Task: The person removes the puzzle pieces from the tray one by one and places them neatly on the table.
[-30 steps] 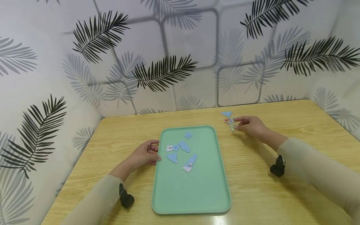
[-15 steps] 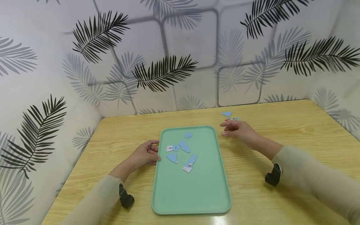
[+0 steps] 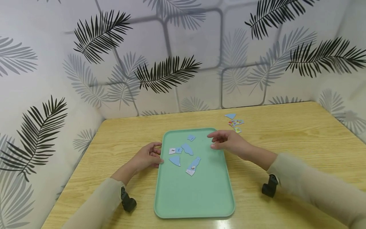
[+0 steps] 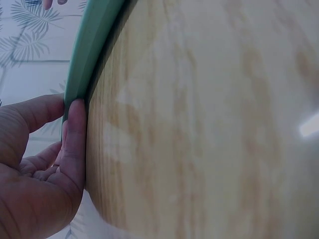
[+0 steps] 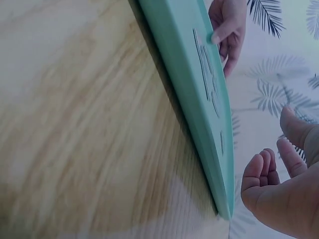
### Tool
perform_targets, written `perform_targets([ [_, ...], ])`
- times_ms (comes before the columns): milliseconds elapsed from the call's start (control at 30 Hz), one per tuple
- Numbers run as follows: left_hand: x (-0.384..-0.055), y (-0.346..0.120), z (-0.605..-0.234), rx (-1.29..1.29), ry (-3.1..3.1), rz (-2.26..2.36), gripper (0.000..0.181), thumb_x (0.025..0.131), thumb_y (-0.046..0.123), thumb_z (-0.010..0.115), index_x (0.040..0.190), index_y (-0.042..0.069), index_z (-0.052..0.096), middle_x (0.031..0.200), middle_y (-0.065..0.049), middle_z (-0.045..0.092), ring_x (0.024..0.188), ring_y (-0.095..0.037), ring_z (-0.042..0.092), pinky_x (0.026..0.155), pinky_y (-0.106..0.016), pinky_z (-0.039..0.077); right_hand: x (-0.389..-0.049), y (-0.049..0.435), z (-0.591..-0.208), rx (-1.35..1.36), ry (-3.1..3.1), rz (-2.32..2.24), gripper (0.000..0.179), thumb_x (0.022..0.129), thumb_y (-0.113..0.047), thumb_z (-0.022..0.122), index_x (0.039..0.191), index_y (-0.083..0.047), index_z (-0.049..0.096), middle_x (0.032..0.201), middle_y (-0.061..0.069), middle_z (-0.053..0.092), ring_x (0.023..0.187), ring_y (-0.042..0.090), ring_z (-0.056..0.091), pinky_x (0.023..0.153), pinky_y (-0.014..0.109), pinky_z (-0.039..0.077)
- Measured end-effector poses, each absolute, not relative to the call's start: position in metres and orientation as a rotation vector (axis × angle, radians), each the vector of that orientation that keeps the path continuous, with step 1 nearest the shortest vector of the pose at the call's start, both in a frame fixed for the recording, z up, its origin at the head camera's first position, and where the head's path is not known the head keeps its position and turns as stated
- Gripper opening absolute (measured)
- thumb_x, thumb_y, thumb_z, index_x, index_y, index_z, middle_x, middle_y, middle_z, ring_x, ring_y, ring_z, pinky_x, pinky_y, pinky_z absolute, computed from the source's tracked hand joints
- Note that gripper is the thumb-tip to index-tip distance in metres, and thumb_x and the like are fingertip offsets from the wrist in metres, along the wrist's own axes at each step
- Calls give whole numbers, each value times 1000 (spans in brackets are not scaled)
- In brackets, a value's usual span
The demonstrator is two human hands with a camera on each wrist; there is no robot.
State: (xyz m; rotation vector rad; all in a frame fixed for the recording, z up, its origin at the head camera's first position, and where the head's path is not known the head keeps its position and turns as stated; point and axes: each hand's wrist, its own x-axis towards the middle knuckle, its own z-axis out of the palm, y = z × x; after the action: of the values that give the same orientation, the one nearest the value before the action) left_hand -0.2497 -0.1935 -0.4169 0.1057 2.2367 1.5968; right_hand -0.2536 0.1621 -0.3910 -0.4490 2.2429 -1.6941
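Tray [image 3: 197,197] partly out of sight behind right hand [image 3: 231,143]

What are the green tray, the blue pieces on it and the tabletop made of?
Green tray: probably molded plastic, satin-smooth, given its even color and rounded corners.
Blue pieces: likely thin card, matte-looking; flat cut shapes with some printed pictures.
Tabletop: wood or wood-look laminate, glossy, with grain lines and a bright reflection.

Head cam faces fwd/dn, 2 wrist cams [image 3: 129,204] close, all w/ tray [image 3: 197,195].
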Motion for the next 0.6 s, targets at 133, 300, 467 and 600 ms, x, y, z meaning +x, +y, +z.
perform_targets([
  [133,-250,-193,-416,108,2236,1597,71,84,-7,70,146,3,36,112,-15,50,88,-21,52,72,-35,57,-250,151,-393,-504,2218,-1674,46,86,-6,73,127,7,58,111,24,56,94,23,53,75,24,49],
  [300,-250,-194,-417,114,2230,1605,71,84,-7,69,146,3,36,112,-15,49,87,-20,53,72,-35,57,-249,141,-394,-567,2213,-1604,44,84,-6,75,124,5,61,109,22,58,92,22,56,75,25,50],
  [467,-249,-194,-415,120,2219,1617,72,84,-8,69,147,2,34,111,-15,49,87,-20,54,72,-35,57,-252,134,-398,-630,2201,-1527,43,81,-5,77,121,5,63,112,19,60,94,22,55,76,27,49],
  [600,-249,-195,-414,141,2214,1619,72,85,-8,68,147,0,33,112,-16,49,87,-19,55,72,-34,57,-255,129,-402,-648,2210,-1470,42,81,-5,77,120,2,65,114,16,61,94,22,55,77,27,49],
])
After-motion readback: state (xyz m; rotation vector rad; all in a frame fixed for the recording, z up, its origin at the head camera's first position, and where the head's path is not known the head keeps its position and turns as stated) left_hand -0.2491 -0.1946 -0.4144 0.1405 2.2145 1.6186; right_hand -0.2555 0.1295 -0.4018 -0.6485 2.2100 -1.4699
